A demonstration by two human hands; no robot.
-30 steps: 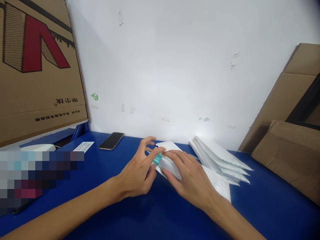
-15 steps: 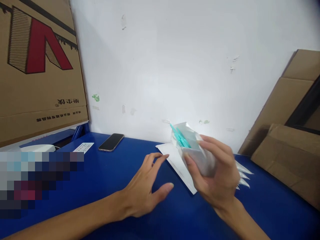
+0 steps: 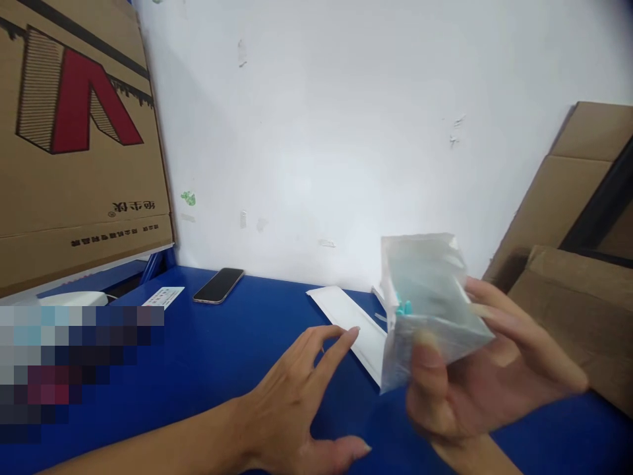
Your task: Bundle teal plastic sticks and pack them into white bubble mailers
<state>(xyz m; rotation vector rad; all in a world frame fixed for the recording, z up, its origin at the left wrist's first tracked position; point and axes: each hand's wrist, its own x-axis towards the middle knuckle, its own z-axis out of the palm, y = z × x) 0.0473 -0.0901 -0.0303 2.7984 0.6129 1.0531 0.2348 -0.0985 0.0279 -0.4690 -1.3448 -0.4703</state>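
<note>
My right hand (image 3: 484, 376) grips a translucent plastic bag (image 3: 430, 277), thumb in front and fingers at its right side. The bag's mouth gapes, and small teal items (image 3: 404, 307) show at its left side. A flat white packet (image 3: 351, 326) lies on the blue table, partly behind the bag. My left hand (image 3: 306, 389) is over the table with thumb and fingers apart, holding nothing; its fingertips are at the packet's lower left edge. Whether they touch it I cannot tell.
A phone (image 3: 219, 285) and a printed card (image 3: 164, 297) lie on the blue table (image 3: 212, 349) at the left. A large printed carton (image 3: 84, 165) stands at the left. Folded cardboard (image 3: 568, 290) leans at the right, before a white wall (image 3: 316, 132).
My right hand has moved right with the bag and turned it, so the teal items show less. My left hand has shifted slightly right and down, still open.
</note>
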